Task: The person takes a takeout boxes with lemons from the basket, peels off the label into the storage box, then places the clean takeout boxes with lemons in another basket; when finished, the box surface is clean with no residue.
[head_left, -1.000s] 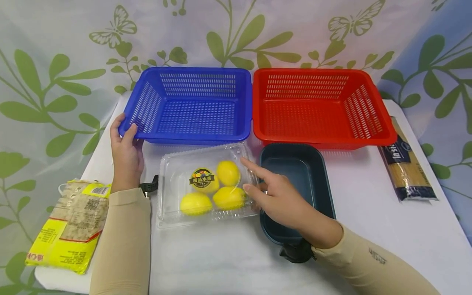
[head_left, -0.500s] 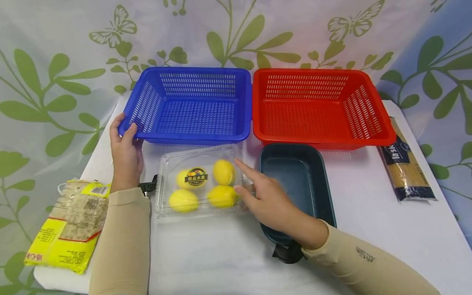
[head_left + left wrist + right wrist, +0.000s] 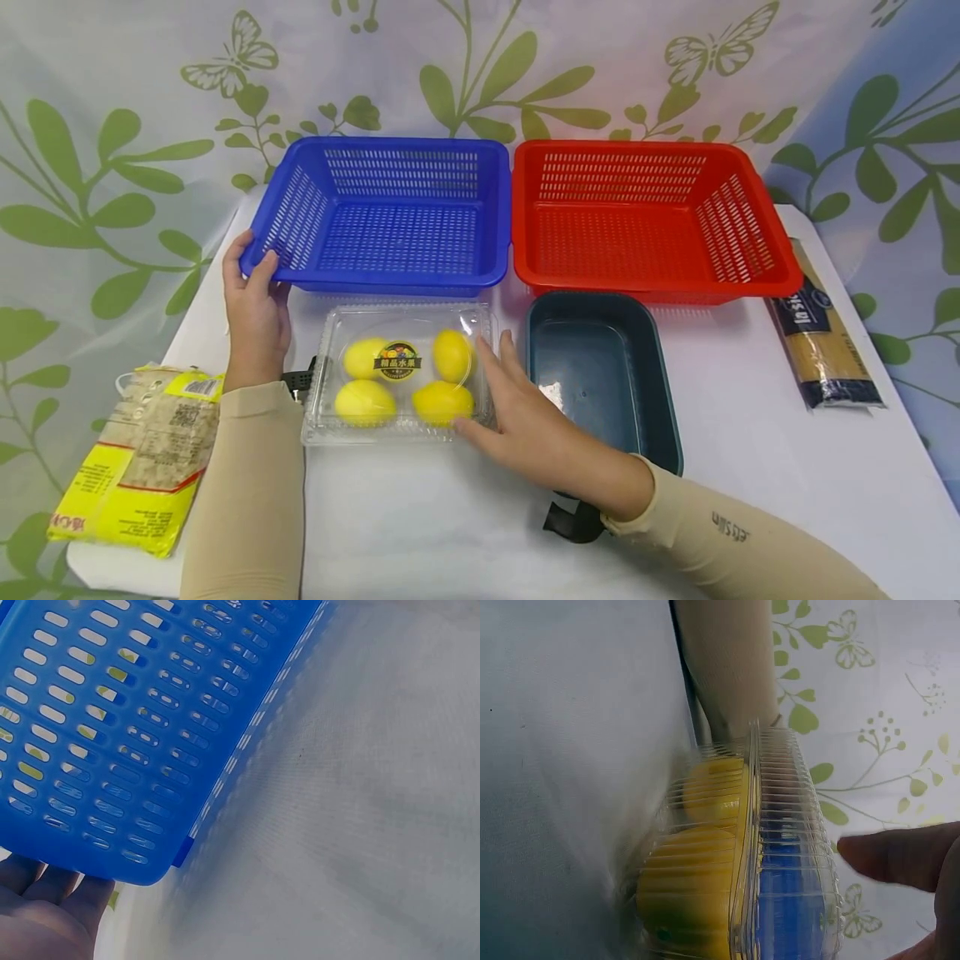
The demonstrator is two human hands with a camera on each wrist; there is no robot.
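Observation:
My left hand [image 3: 258,329] grips the front left corner of the blue plastic basket [image 3: 375,279], with the thumb over its rim. In the left wrist view, the fingertips [image 3: 90,900] reach under the edge of that slotted basket [image 3: 120,705]. A clear plastic fruit box [image 3: 318,425], lid down and labelled, holds several yellow lemons [image 3: 365,403] and lies in front of the blue basket. My right hand [image 3: 525,425] is beside the box's right end, fingers spread and fairly straight. In the right wrist view, the thumb [image 3: 889,855] stands apart from the box [image 3: 784,776].
A red slotted basket [image 3: 637,286] stands against the blue one. Under my right forearm is a dark green rectangular dish [image 3: 600,367]. A yellow bag [image 3: 142,467] lies at the left edge, a pasta packet [image 3: 828,342] at the right edge. Patterned cloth hangs behind.
The fruit box has slid left and turned straighter, in line with the blue basket. My right hand has moved left with it and its fingers have spread. The left hand has stayed in place.

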